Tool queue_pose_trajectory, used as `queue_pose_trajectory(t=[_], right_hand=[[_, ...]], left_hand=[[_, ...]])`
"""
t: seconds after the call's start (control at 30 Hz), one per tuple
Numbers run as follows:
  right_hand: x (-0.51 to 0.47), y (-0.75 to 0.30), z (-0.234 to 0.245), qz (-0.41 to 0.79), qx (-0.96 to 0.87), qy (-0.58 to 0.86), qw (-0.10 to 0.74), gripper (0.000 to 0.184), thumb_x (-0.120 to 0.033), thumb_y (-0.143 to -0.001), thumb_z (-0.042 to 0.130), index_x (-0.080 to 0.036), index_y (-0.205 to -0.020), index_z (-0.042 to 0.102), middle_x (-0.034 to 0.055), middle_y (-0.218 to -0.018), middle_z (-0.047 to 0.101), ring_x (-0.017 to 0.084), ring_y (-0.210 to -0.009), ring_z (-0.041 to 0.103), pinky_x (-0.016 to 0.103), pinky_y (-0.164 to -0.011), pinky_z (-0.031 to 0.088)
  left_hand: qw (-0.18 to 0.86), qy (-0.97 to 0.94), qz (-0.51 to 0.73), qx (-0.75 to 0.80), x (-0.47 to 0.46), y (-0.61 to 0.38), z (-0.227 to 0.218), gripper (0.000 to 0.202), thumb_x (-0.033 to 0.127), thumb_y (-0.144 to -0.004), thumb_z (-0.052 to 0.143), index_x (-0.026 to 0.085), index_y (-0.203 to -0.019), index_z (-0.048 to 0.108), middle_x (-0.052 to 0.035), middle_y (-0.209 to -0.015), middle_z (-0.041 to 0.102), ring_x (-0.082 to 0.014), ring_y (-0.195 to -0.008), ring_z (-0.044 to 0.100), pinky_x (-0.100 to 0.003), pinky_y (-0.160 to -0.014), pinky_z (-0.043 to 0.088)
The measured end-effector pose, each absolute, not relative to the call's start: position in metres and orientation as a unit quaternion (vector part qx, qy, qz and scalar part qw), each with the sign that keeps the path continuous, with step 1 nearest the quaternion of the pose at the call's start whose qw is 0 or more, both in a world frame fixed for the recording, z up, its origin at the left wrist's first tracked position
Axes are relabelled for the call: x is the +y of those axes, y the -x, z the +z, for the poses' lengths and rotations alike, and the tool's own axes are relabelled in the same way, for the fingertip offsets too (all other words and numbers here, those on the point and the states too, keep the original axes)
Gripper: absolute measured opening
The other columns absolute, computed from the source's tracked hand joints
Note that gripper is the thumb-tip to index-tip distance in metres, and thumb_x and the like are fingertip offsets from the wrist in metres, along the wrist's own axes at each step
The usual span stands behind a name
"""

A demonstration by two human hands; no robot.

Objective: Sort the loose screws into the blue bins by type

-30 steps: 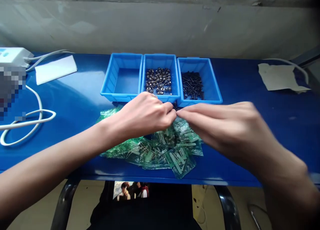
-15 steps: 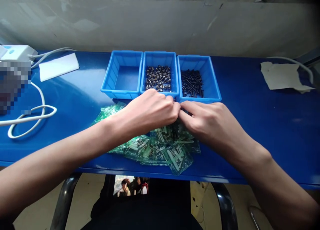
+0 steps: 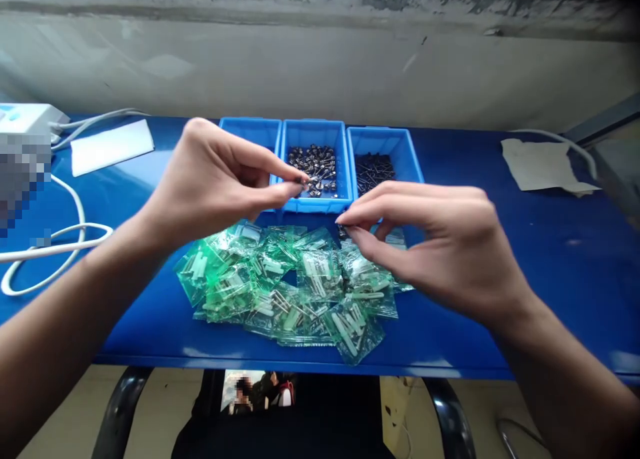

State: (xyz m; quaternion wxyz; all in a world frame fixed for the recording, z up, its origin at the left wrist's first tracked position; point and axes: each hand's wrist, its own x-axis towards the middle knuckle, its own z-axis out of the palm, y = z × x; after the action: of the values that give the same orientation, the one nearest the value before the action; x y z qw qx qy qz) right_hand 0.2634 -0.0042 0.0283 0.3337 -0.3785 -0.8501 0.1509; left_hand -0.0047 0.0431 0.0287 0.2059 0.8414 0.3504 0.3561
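My left hand (image 3: pixel 220 179) is raised above the blue table (image 3: pixel 500 266), thumb and forefinger pinched on a small dark piece I cannot name. My right hand (image 3: pixel 430 239) hovers to its right, fingertips pinched together over a small dark part near the pile's far edge. Below both hands lies a heap of green-tinted plastic bags (image 3: pixel 285 286) holding white and metal fittings. Behind stand three blue bins: the left bin (image 3: pixel 250 131) mostly hidden by my left hand, the middle bin (image 3: pixel 315 162) with silvery screws, the right bin (image 3: pixel 380 159) with black screws.
A white cable (image 3: pixel 60 239) loops at the left beside a white device (image 3: pixel 25 116) and a white paper sheet (image 3: pixel 110 146). A crumpled paper (image 3: pixel 540 166) lies at the far right. A grey wall runs behind the table. Black chair legs show under the front edge.
Both hands have lifted off the bag pile and moved apart, the left one up and to the left. The bags they covered are now in sight.
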Motion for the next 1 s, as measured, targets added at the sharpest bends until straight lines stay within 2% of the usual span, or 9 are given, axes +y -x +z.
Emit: queue_pose_trajectory(t=[0.07,0.23,0.43,0.57,0.63,0.7,0.77,0.8,1.0], right_hand=[[0.005,-0.254,0.034,0.178,-0.820,0.403,0.365,0.014,-0.005,-0.093,0.077,-0.018,-0.096,0.080,-0.0011,-0.094,0.081,0.011,-0.078,0.075,0.023,-0.068,0.064],[0.031,-0.243,0.029,0.222,-0.743,0.432,0.460,0.003,-0.015,-0.095,0.078,-0.017,-0.094,0.076,0.0065,-0.101,0.081,0.018,-0.081,0.078,0.026,-0.051,0.060],[0.028,-0.252,0.018,0.205,-0.759,0.439,0.435,0.002,-0.016,-0.096,0.077,-0.017,-0.095,0.076,0.0035,-0.089,0.079,0.016,-0.075,0.076,0.029,-0.068,0.068],[0.024,-0.247,0.017,0.212,-0.745,0.433,0.460,0.004,-0.014,-0.096,0.077,-0.017,-0.098,0.076,0.0036,-0.096,0.081,0.017,-0.083,0.080,0.031,-0.076,0.071],[0.023,-0.246,0.018,0.188,-0.735,0.446,0.474,0.004,-0.014,-0.098,0.076,-0.018,-0.099,0.076,0.0037,-0.098,0.081,0.018,-0.085,0.080,0.032,-0.077,0.072],[0.022,-0.249,0.019,0.158,-0.725,0.459,0.488,0.003,-0.016,-0.097,0.077,-0.019,-0.099,0.077,0.0042,-0.097,0.081,0.018,-0.083,0.080,0.032,-0.074,0.070],[0.024,-0.257,0.019,0.112,-0.713,0.480,0.498,0.003,-0.017,-0.095,0.079,-0.017,-0.098,0.078,0.0056,-0.097,0.082,0.018,-0.082,0.079,0.030,-0.069,0.067],[0.025,-0.262,0.019,0.083,-0.710,0.497,0.492,0.004,-0.018,-0.094,0.080,-0.017,-0.098,0.080,0.0063,-0.097,0.082,0.018,-0.082,0.078,0.029,-0.068,0.064],[0.034,-0.284,0.013,-0.010,-0.697,0.563,0.444,0.018,-0.027,-0.097,0.078,-0.019,-0.111,0.085,0.0040,-0.082,0.076,0.013,-0.060,0.060,0.032,-0.058,0.049]], left_hand=[[0.234,-0.805,0.393,0.377,0.052,0.008,0.030,0.009,0.029,-0.092,0.088,0.021,-0.096,0.086,0.0002,-0.064,0.074,-0.0049,-0.044,0.047,-0.022,-0.037,0.035],[0.237,-0.785,0.403,0.406,0.056,0.007,0.025,0.004,0.027,-0.091,0.086,0.023,-0.092,0.086,0.0038,-0.052,0.062,-0.0056,-0.043,0.045,-0.023,-0.037,0.030],[0.166,-0.802,0.389,0.421,0.048,0.006,0.017,0.010,0.025,-0.095,0.079,0.020,-0.100,0.087,0.0033,-0.057,0.061,-0.0071,-0.049,0.041,-0.026,-0.043,0.034],[0.132,-0.815,0.384,0.413,0.052,0.007,0.013,0.011,0.025,-0.096,0.078,0.021,-0.102,0.087,0.0030,-0.062,0.068,-0.0069,-0.051,0.046,-0.025,-0.047,0.041],[0.109,-0.826,0.378,0.404,0.053,0.006,0.011,0.012,0.024,-0.097,0.077,0.022,-0.104,0.086,0.0014,-0.072,0.075,-0.0066,-0.053,0.052,-0.025,-0.053,0.047],[0.081,-0.837,0.369,0.396,0.054,0.004,0.011,0.013,0.025,-0.100,0.074,0.022,-0.104,0.086,-0.0032,-0.102,0.084,-0.0060,-0.058,0.058,-0.025,-0.061,0.054],[0.062,-0.844,0.363,0.391,0.053,0.002,0.012,0.016,0.026,-0.103,0.070,0.023,-0.103,0.085,-0.0049,-0.130,0.080,-0.0052,-0.062,0.060,-0.026,-0.066,0.057],[0.061,-0.846,0.361,0.388,0.053,0.001,0.013,0.017,0.026,-0.104,0.068,0.023,-0.103,0.085,-0.0044,-0.134,0.078,-0.0046,-0.061,0.059,-0.025,-0.067,0.057],[0.089,-0.846,0.363,0.379,0.051,-0.017,0.023,0.013,0.030,-0.102,0.073,0.024,-0.102,0.084,0.0013,-0.083,0.078,-0.0085,-0.060,0.056,-0.028,-0.067,0.053]])
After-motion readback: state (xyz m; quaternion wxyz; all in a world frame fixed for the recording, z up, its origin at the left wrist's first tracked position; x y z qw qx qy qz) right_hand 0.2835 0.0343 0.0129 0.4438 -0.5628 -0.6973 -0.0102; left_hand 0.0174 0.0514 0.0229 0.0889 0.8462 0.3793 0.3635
